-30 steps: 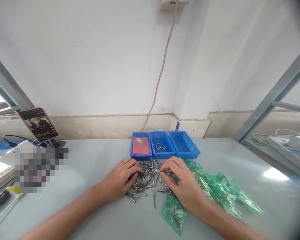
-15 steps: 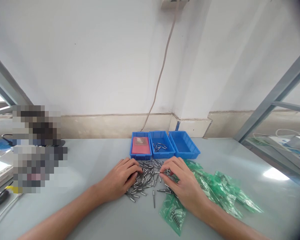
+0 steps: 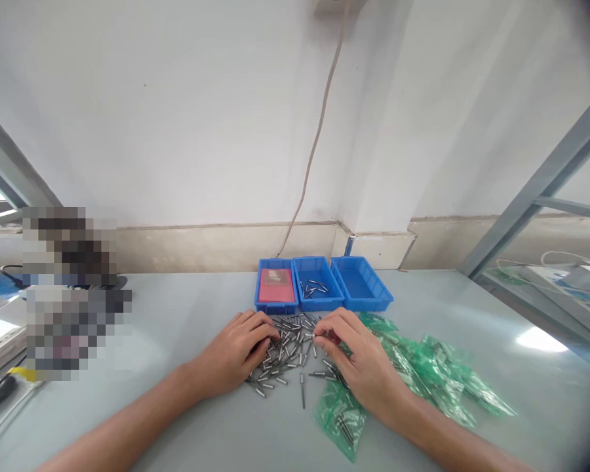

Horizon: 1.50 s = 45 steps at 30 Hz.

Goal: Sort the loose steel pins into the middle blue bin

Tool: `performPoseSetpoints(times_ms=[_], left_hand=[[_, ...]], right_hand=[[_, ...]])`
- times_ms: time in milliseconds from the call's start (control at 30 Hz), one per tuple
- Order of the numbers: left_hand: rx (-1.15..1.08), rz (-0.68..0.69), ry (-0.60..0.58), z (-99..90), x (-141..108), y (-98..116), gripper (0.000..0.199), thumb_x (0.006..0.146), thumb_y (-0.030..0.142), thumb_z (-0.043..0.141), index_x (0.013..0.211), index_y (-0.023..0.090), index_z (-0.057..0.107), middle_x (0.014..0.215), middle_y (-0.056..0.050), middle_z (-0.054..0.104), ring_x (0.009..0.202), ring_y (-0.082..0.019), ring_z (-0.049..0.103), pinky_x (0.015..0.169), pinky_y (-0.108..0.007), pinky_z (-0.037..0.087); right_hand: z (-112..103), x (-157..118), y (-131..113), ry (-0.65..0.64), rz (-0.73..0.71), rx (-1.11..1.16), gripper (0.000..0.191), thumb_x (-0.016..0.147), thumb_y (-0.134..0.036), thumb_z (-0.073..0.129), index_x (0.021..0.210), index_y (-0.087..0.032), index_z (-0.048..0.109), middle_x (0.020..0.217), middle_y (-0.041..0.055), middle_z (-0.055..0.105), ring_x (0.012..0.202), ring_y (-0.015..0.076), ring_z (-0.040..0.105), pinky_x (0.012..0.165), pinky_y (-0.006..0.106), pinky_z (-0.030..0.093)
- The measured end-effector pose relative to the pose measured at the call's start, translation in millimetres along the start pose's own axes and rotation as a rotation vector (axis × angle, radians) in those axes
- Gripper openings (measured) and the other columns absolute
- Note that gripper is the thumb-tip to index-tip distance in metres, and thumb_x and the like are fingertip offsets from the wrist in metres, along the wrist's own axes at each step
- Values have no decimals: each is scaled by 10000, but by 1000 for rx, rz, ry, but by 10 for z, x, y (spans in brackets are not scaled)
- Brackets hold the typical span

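A loose pile of small metal pins (image 3: 289, 351) lies on the grey table between my hands. My left hand (image 3: 238, 354) rests at the pile's left side, fingers curled down onto it; whether a pin is between the fingertips is hidden. At the pile's right edge, my right hand (image 3: 351, 347) has thumb and forefinger pinched together, and what they hold is too small to make out. One pin (image 3: 303, 391) lies apart, nearer the front. A green plastic bag (image 3: 341, 419) with several pins inside sits below my right hand.
Behind the pile stand three blue trays: one with a red sheet (image 3: 276, 288), one with several pins (image 3: 314, 288), and one bare (image 3: 361, 285). More green bags (image 3: 437, 373) lie at the right. A pixelated person (image 3: 78, 301) is at the left.
My right thumb and forefinger have drawn closer together, and the pin seen at their tips before no longer shows clearly. My left hand has hardly moved.
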<state>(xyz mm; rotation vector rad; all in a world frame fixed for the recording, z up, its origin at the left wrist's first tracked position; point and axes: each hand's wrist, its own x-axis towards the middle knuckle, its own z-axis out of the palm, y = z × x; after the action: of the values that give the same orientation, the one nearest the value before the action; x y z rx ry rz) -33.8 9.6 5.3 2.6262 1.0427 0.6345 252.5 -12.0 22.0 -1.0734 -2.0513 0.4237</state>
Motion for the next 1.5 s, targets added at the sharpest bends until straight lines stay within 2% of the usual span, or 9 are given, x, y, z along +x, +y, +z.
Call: performPoseSetpoints(times_ms=[200, 533, 833, 1033, 1233, 1500], left_hand=[[-4, -1, -3, -8, -3, 11, 249, 1110, 136, 455, 1239, 234, 644, 1253, -79, 672, 1134, -245, 615, 1025, -415, 510], [4, 13, 13, -20, 1, 17, 253, 1108, 144, 455, 1228, 234, 659, 1230, -81, 680, 1115, -241, 632, 1013, -405, 529], [12, 16, 24, -7, -5, 5, 256, 1103, 141, 467, 1232, 237, 666, 1232, -80, 687, 1115, -240, 636, 1009, -403, 532], [5, 14, 24, -11, -6, 1, 257, 1104, 141, 464, 1234, 241, 663, 1234, -81, 685, 1118, -241, 634, 1011, -403, 531], [3, 10, 16, -10, 0, 4, 260, 1107, 137, 459, 1235, 240, 660, 1236, -82, 679, 1123, -244, 627, 1011, -403, 524], [-1, -6, -10, -15, -5, 13, 242, 1109, 137, 458, 1226, 236, 645, 1243, -78, 670, 1122, -247, 613, 1009, -414, 507]], right_hand=[[4, 4, 15, 16, -54, 14, 213, 1132, -179, 484, 1042, -252, 663, 999, 46, 685, 922, 218, 655, 797, 346, 540], [0, -17, 7, -22, 11, -12, 122, 1087, -216, 582, 1020, -269, 668, 1045, 50, 691, 942, 231, 667, 813, 364, 593], [-7, -18, 10, -1, -24, -15, 177, 1127, -224, 517, 1028, -261, 658, 1004, 53, 692, 932, 233, 659, 796, 368, 551], [-11, -8, 1, -2, -11, -31, 120, 1086, -226, 595, 991, -263, 657, 1016, 53, 701, 927, 236, 655, 794, 368, 563], [-15, -9, 0, 6, -22, -3, 176, 1116, -215, 519, 999, -253, 644, 982, 48, 675, 912, 226, 637, 780, 367, 526], [-8, -20, 13, 6, -39, -3, 142, 1076, -173, 561, 986, -255, 634, 991, 37, 674, 923, 229, 624, 795, 373, 499]])
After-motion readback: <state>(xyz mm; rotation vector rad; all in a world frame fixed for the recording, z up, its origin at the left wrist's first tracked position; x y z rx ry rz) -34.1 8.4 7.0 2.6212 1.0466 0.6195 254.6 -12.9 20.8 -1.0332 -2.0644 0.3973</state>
